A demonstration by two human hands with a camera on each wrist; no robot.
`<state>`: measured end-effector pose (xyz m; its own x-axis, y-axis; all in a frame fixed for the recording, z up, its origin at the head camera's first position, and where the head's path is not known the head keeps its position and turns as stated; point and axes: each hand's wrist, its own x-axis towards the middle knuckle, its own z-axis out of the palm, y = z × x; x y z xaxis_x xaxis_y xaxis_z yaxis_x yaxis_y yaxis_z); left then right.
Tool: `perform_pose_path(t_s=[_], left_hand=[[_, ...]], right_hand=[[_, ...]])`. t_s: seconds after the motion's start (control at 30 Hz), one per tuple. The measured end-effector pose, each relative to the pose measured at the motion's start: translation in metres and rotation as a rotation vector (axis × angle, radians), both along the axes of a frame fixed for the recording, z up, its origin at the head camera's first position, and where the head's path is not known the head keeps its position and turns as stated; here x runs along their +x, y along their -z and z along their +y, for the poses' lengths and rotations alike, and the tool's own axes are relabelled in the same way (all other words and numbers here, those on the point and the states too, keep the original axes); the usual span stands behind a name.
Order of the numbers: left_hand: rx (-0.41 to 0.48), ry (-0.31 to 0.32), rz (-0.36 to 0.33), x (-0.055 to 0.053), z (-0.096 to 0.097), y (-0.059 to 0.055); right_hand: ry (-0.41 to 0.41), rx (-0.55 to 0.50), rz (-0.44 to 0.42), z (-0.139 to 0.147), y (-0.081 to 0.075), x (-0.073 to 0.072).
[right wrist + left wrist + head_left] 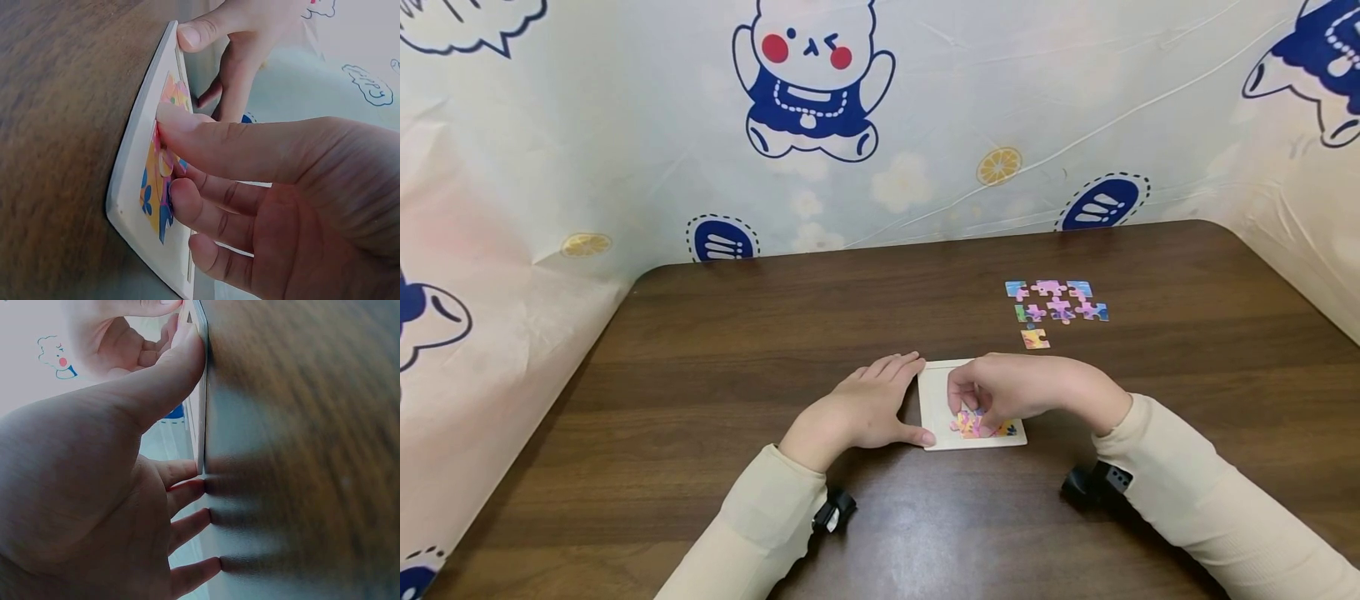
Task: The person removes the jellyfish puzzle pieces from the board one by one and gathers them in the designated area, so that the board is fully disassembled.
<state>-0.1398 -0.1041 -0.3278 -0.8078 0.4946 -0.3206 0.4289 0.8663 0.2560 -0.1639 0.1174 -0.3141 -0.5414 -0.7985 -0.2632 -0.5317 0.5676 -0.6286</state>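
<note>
A small white puzzle tray (pixel 933 396) lies flat on the table, with several joined pink, yellow and blue jigsaw pieces (pixel 150 203) along its near side. My left hand (pixel 868 406) rests at the tray's left edge. Its thumb touches the near corner; the other fingers stretch straight toward the far corner, tips on the table. Over the tray, my right hand (pixel 1018 386) pinches a jigsaw piece among the joined ones, its thumb (pixel 194 125) against the picture. The fingers largely hide that piece, and its outline cannot be made out.
Beyond the tray, to the right, several loose jigsaw pieces (pixel 1061 311) lie in loose rows on the brown wooden table (pixel 760 333). A yellow piece (pixel 1035 339) lies nearest the right hand. A printed cloth (pixel 910 108) hangs behind the table's far edge.
</note>
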Motion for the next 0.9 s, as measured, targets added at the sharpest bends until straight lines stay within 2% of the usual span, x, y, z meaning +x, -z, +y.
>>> perform_pose_path(t_s=[0.3, 0.5, 0.73, 0.9], left_hand=[[-0.015, 0.012, 0.008, -0.004, -0.002, 0.008], [-0.011, 0.011, 0.008, -0.004, -0.001, 0.008], [-0.008, 0.006, 0.003, 0.001, 0.001, -0.003], [-0.011, 0.007, 0.004, 0.0, 0.0, -0.002]], right_hand=[[0.012, -0.004, -0.039, 0.002, 0.001, -0.003], [0.001, -0.039, -0.04, 0.004, -0.001, -0.004], [0.022, -0.097, -0.022, 0.007, -0.007, -0.006], [0.057, -0.091, 0.015, 0.013, -0.013, -0.009]])
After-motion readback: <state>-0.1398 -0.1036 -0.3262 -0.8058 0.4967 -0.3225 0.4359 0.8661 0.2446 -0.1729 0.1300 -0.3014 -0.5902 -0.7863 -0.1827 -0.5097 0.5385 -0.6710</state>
